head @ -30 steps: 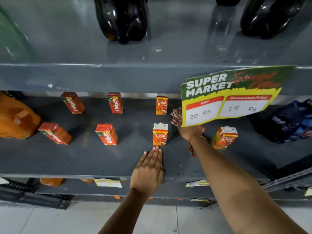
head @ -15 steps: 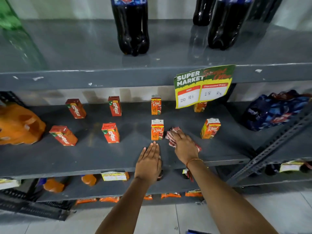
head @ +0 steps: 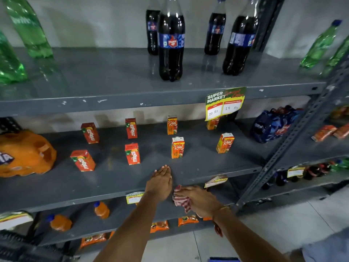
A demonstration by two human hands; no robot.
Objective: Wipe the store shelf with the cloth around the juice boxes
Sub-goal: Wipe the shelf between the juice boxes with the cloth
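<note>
The grey metal shelf [head: 56,184] carries several small juice boxes: red Maaza ones such as [head: 132,153] on the left and orange Real ones such as [head: 177,147] on the right. My left hand [head: 160,183] lies flat, palm down, on the shelf's front part just before the near Real box. My right hand [head: 200,200] is in front of the shelf's front edge, off the surface, closed on a red-and-white striped cloth [head: 181,199] that hangs from the fingers.
An orange shrink-wrapped pack [head: 24,154] sits at the shelf's left end, a blue one [head: 272,125] at its right. Cola bottles [head: 171,44] and green bottles stand on the shelf above. A price sign [head: 224,103] hangs from that shelf's edge. A slanted upright [head: 283,148] crosses on the right.
My right hand has drawn the cloth back from between the Real boxes, over the shelf, to in front of its front edge. The view has pulled away from the shelf. My left hand stays flat.
</note>
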